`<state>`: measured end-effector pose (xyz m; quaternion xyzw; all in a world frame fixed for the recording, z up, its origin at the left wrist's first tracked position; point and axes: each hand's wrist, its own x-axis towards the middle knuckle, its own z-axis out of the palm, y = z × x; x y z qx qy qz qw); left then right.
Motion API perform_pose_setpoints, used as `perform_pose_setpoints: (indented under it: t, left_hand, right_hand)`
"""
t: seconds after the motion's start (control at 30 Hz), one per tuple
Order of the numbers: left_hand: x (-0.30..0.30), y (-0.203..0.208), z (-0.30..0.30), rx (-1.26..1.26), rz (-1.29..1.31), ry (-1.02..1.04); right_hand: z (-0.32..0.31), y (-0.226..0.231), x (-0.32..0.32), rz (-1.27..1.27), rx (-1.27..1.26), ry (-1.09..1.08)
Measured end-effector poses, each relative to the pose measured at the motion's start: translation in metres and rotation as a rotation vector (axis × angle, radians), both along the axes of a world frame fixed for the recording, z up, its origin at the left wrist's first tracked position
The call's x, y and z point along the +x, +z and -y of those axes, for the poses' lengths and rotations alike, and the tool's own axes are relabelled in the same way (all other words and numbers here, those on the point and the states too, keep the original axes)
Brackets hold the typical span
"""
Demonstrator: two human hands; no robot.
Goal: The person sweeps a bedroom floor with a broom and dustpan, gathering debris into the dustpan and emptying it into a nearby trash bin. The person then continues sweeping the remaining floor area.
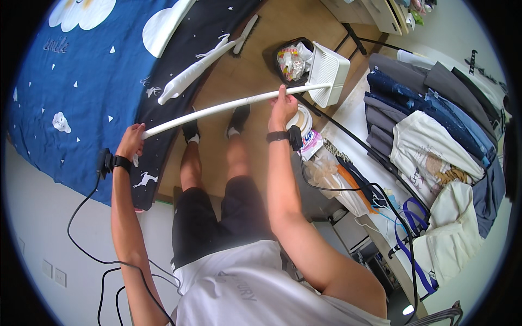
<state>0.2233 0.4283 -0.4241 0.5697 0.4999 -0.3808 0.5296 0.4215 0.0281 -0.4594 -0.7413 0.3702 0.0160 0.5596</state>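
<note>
In the head view, the hands are well apart, both clamped on the white handle (217,111) of a dustpan: the left hand (131,142) at the handle's end, left of centre in the frame, the right hand (283,111) farther along it, just right of centre. The white dustpan (333,68) is in the upper right, beside a bin (273,61) lined with a black bag and holding crumpled rubbish. A white broom (198,74) slants across the upper middle, by the blue bed (87,92) at upper left. Folded clothes (429,138) fill the right side.
</note>
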Motion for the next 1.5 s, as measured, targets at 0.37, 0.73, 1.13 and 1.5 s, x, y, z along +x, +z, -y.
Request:
perform_pose_setpoints:
  t: [0.37, 0.73, 1.13, 1.5]
  left_hand:
    - [-0.004, 0.01, -0.001, 0.009, -0.019, -0.026]
    - [-0.008, 0.024, -0.003, 0.09, 0.046, -0.007]
    - [0.015, -0.003, 0.023, 0.429, 0.188, -0.129]
    - [0.021, 0.054, 0.022, 0.395, 0.25, -0.118]
  right_hand:
    - [-0.002, 0.005, -0.003, -0.026, 0.039, 0.031]
    - [-0.011, -0.001, -0.004, -0.035, 0.053, 0.067]
    - [0.013, -0.082, 0.021, -0.195, 0.238, 0.011]
    - [0.024, -0.006, 0.002, -0.039, 0.198, 0.033]
